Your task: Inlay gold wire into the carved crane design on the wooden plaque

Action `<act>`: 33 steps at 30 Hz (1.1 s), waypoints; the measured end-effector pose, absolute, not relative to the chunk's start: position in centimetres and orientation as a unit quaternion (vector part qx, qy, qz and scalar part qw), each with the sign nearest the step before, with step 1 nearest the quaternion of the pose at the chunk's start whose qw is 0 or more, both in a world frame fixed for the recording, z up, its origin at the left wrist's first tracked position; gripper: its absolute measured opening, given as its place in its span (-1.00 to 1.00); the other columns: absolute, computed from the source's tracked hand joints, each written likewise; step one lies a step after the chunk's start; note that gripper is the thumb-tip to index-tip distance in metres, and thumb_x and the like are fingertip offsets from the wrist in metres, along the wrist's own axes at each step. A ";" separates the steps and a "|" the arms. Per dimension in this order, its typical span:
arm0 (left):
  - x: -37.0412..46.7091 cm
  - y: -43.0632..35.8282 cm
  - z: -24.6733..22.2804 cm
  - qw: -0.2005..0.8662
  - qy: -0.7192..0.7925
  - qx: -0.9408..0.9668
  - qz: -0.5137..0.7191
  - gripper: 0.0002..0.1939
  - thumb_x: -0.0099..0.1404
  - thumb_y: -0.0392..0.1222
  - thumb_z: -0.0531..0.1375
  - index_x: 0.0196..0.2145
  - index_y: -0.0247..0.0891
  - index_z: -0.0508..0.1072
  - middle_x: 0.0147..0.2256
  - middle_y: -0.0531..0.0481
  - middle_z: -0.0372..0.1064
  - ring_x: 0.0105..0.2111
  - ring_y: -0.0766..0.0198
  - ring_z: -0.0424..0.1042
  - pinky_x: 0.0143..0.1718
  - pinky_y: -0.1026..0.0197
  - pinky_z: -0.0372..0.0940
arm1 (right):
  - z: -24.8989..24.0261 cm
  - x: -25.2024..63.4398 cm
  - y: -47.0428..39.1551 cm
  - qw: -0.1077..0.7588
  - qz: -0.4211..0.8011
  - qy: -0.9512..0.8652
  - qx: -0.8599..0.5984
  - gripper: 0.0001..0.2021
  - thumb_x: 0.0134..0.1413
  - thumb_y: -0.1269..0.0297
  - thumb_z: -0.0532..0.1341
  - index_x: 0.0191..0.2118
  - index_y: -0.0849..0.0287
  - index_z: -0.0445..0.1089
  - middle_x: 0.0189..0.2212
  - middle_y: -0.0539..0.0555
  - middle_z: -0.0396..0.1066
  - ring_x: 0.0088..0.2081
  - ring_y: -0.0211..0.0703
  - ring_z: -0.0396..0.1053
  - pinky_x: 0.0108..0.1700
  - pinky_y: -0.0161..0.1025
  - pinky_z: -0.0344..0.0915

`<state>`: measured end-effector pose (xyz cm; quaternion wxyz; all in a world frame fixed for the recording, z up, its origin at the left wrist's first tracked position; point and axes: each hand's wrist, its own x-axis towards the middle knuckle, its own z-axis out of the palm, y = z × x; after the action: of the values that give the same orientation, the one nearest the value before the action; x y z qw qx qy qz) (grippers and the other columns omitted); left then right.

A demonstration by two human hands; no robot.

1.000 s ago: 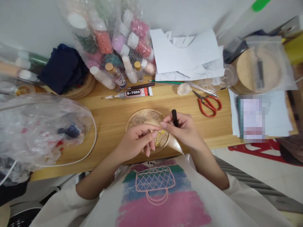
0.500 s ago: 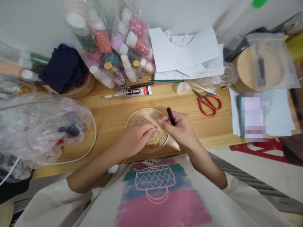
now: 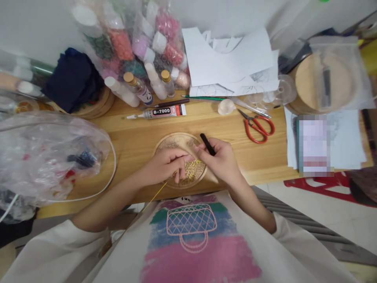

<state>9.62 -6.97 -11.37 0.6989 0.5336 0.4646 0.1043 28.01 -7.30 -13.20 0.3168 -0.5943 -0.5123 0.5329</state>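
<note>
A round piece with a pale rim (image 3: 161,142), patterned with dark wavy lines, lies on the wooden table close to my body. Small gold beads or sequins (image 3: 191,169) are clustered on its surface. My left hand (image 3: 169,165) rests over its left side, fingers bent and pinched round a yellow thread (image 3: 156,195) that trails down toward my lap. At the right side, my right hand (image 3: 222,159) grips a slim black-handled tool (image 3: 207,144). The tool's working tip is hidden by the fingers. A pale, shiny strip (image 3: 212,175) shows below my right hand.
Beyond the round piece lie a B-7000 glue tube (image 3: 165,111), red-handled scissors (image 3: 257,126) and a small pale dish (image 3: 226,106). Bead bottles in plastic bags (image 3: 141,43) and white papers (image 3: 226,63) stand behind. Crumpled plastic (image 3: 50,157) lies left, a phone (image 3: 313,144) right.
My left hand has shifted slightly left and its fingers have loosened a little, with more yellow thread showing below. The black handle in my right hand leans further left.
</note>
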 end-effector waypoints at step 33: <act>11.2 -8.0 -10.6 0.538 0.537 0.628 0.163 -0.68 0.34 -0.26 0.07 -0.58 -0.27 0.34 -0.65 0.15 0.29 -0.62 0.43 0.23 -0.51 0.32 0.10 | -13.4 28.5 -6.5 0.304 0.658 -0.404 -0.558 -0.76 -0.32 0.19 0.47 -0.48 0.18 0.50 -0.57 -0.05 0.40 -0.50 -0.32 0.22 -0.42 -0.28 0.09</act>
<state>11.21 -7.98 -10.59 0.5385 0.6283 0.5374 0.1628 28.47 -6.47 -13.36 0.3043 -0.5581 -0.4038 0.6580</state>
